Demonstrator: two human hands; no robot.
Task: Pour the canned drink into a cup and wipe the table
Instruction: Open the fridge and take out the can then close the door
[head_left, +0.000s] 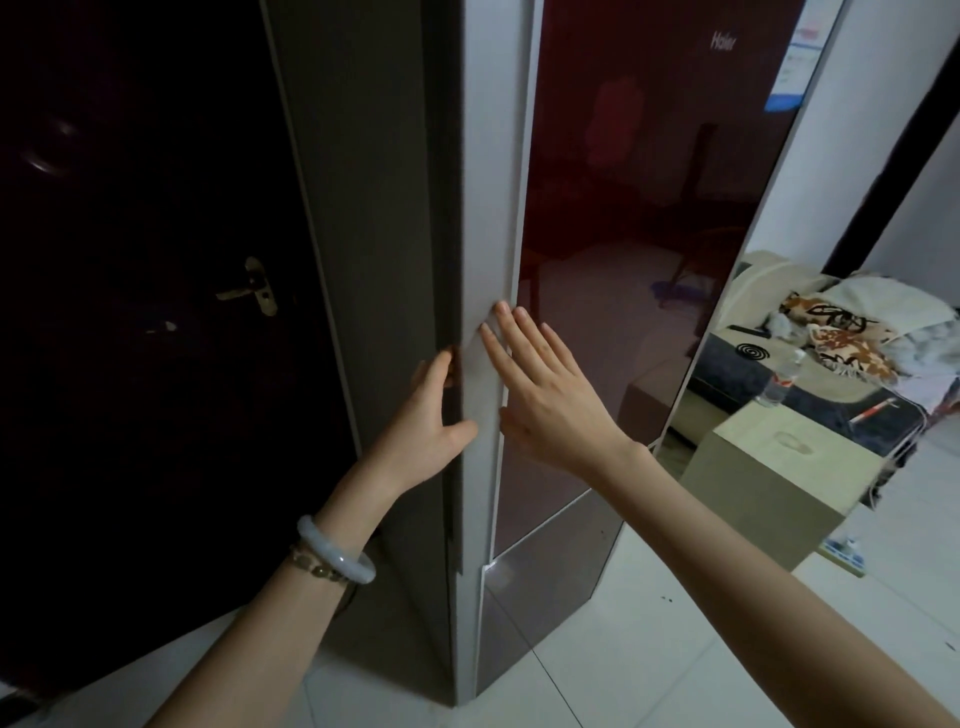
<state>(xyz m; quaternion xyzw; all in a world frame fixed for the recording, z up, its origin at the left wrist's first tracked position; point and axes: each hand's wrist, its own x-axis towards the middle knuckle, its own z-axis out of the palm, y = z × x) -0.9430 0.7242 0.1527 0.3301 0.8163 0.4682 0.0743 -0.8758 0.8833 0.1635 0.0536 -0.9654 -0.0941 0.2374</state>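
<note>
A tall fridge with a dark red glossy door (623, 234) and a grey side (384, 208) stands in front of me. My left hand (434, 421) is at the door's left edge, fingers hooked behind the edge and thumb on the pale edge strip. My right hand (540, 384) lies flat with straight fingers against the same edge and the door front. No can or cup is in view.
A dark door with a brass handle (254, 293) is at the left. To the right stand a low beige cabinet (774, 467), a plastic bottle (779, 379), and a sofa with patterned cushions (831, 332). White tiled floor (649, 649) lies below.
</note>
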